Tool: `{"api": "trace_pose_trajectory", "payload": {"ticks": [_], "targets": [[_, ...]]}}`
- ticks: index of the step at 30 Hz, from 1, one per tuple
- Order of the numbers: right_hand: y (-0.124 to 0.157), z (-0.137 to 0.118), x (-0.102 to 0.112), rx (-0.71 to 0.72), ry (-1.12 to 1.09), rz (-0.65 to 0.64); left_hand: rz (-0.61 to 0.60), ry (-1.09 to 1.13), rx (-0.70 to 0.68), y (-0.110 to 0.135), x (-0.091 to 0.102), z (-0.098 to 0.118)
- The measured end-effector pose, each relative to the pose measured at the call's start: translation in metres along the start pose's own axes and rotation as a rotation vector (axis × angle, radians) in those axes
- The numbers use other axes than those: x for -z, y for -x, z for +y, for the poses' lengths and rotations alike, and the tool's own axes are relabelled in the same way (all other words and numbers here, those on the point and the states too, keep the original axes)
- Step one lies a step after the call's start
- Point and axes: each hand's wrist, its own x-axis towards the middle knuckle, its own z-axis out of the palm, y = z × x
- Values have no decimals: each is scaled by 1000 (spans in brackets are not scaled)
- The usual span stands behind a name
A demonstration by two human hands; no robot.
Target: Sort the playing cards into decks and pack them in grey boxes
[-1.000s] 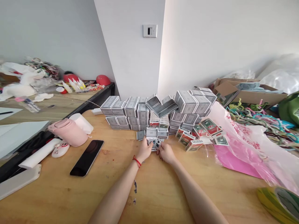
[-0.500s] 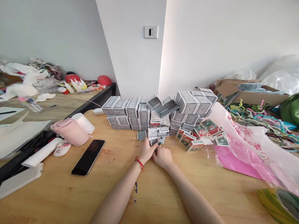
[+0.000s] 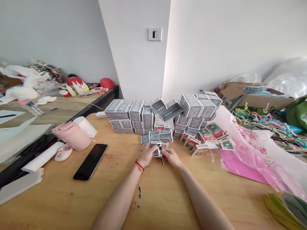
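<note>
My left hand (image 3: 145, 155), with a red string on its wrist, is closed on the left side of a few playing cards (image 3: 156, 155). From the other side my right hand (image 3: 171, 156) grips the same cards, its thumb close to the left thumb. The fingers partly hide the cards, so I cannot tell how they are folded. Just beyond the hands is a piece made of folded grey-backed cards (image 3: 155, 136). A loose card (image 3: 144, 139) lies to its left. Behind stand stacked blocks of folded cards (image 3: 123, 110), with an angled card piece (image 3: 166, 110) resting among them.
Red and green card boxes (image 3: 200, 149) lie right of the hands, beside pink plastic wrapping (image 3: 242, 167). Leftward are a black phone (image 3: 90, 162), a pink cup (image 3: 72, 135) and a white mouse (image 3: 63, 152). A tape roll (image 3: 286, 209) sits at the near right.
My hands have moved slightly apart, and both thumbs now meet over the top of the cards. More of the held cards shows between them. The folded piece beyond appears shifted slightly left.
</note>
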Motion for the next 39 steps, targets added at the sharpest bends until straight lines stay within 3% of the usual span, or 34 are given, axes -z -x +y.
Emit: {"api": "trace_pose_trajectory", "payload": {"ticks": [4, 10, 17, 31, 39], "targets": [[-1, 4, -4, -47, -161, -117, -10, -25, -28, 1, -1, -2], [-3, 8, -8, -32, -188, -87, 1, -81, -82, 3, 0, -1], [-3, 12, -12, 6, -60, -30, 135, -111, -66, 2, -5, -6], [-3, 13, -25, -6, 319, 147, 214, -110, -101, -2, -9, -6], [-6, 18, -22, 3, 231, 132, 237, -129, -140, -5, -9, -11]]}}
